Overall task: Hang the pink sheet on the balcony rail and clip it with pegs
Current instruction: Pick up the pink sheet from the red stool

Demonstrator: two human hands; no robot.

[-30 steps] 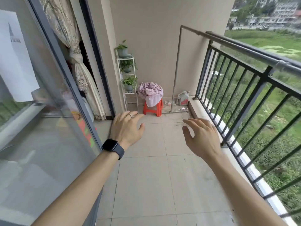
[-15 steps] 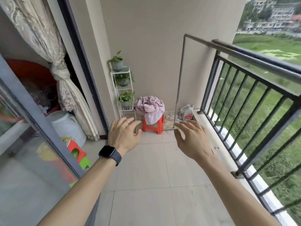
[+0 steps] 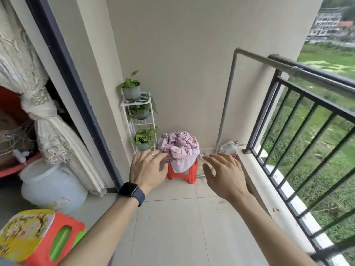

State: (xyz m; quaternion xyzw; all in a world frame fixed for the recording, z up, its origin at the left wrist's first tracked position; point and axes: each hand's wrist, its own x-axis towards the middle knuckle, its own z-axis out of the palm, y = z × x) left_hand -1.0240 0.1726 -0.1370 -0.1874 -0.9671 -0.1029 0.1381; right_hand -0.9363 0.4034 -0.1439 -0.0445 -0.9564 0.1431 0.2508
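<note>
Both hands are stretched forward with fingers spread and hold nothing. The left hand (image 3: 147, 167), with a ring and a dark watch (image 3: 132, 191), and the right hand (image 3: 222, 173) frame the red stool (image 3: 184, 172) at the far wall. On this stool the crumpled pink sheet (image 3: 179, 145) fills a white basket (image 3: 182, 164). Left of the stool, a white rack (image 3: 137, 116) carries potted plants. Right of the stool runs the balcony rail (image 3: 307, 73).
</note>
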